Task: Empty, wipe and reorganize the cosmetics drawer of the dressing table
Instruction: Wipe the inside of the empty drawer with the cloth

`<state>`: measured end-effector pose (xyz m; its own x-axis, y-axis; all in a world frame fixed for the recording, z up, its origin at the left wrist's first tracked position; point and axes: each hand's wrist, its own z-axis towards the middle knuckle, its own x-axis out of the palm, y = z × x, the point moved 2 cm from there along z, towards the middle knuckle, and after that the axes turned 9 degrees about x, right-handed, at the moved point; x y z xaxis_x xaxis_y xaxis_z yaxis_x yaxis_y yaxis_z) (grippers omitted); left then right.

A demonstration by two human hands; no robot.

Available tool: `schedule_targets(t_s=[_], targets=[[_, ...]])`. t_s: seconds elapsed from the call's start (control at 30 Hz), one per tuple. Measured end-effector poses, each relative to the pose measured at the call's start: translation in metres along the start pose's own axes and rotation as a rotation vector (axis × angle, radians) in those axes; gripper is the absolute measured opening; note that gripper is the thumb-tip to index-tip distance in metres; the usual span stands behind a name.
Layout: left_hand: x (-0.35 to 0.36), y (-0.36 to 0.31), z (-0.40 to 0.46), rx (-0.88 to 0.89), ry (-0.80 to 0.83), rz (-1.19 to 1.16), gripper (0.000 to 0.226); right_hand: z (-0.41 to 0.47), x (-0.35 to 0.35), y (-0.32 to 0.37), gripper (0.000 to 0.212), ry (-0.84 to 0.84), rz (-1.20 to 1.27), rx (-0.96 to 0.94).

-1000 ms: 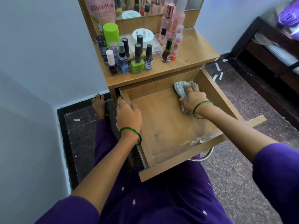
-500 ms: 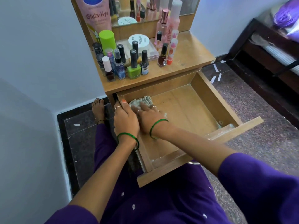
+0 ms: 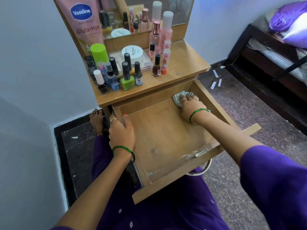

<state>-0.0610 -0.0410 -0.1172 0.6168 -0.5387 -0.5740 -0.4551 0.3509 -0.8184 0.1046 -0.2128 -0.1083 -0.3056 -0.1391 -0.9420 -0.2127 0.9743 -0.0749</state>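
Note:
The wooden drawer (image 3: 162, 138) of the dressing table is pulled out over my lap and holds nothing but a cloth. My right hand (image 3: 189, 105) presses a small grey-green cloth (image 3: 178, 97) flat against the drawer floor in the far right corner. My left hand (image 3: 121, 130) grips the drawer's left wall (image 3: 141, 168), thumb inside, fingers outside. On the table top (image 3: 181, 67) stand several nail polish bottles (image 3: 127, 75), a lime-capped can (image 3: 99, 53), a white jar (image 3: 132, 51) and pink spray bottles (image 3: 156, 40).
A large pink Vaseline tube (image 3: 84, 22) leans at the mirror's left. A white wall is close on the left. A dark bed frame (image 3: 269, 60) with purple bedding stands at the right. Paper scraps (image 3: 216, 78) lie on the speckled floor. My foot (image 3: 96, 120) rests beside the table.
My right hand swept the cloth from the drawer's far right to its far left corner and back to the far right corner. My left hand stayed on the left wall.

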Motion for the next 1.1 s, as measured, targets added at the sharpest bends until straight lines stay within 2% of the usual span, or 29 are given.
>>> schedule_targets(t_s=[0.13, 0.3, 0.47, 0.5, 0.7, 0.87, 0.97, 1.1], targets=[[-0.001, -0.002, 0.001, 0.003, 0.006, 0.019, 0.029, 0.001, -0.009, 0.006, 0.055, -0.07, -0.004, 0.001], [-0.002, -0.002, 0.001, 0.015, 0.0, 0.001, 0.024, -0.011, -0.014, -0.001, 0.031, -0.064, -0.062, 0.126], [-0.002, -0.004, 0.0, 0.004, -0.005, -0.019, 0.022, -0.035, -0.023, -0.027, 0.039, 0.157, -0.238, 0.288], [-0.003, -0.005, 0.0, 0.001, -0.007, -0.021, 0.022, -0.039, -0.028, -0.029, 0.039, 0.16, -0.243, 0.294], [-0.004, -0.009, -0.003, 0.006, 0.003, -0.025, 0.022, -0.025, -0.036, 0.009, 0.036, -0.139, 0.111, 0.157], [-0.002, -0.005, -0.001, 0.002, 0.013, -0.014, 0.026, -0.006, -0.002, 0.013, 0.043, -0.17, 0.045, 0.092], [-0.002, -0.005, -0.001, 0.001, 0.007, -0.006, 0.026, -0.005, 0.004, 0.011, 0.039, -0.193, -0.005, 0.088], [-0.004, -0.007, -0.002, 0.018, 0.008, -0.027, 0.019, -0.011, 0.006, 0.003, 0.034, -0.107, 0.004, 0.164]])
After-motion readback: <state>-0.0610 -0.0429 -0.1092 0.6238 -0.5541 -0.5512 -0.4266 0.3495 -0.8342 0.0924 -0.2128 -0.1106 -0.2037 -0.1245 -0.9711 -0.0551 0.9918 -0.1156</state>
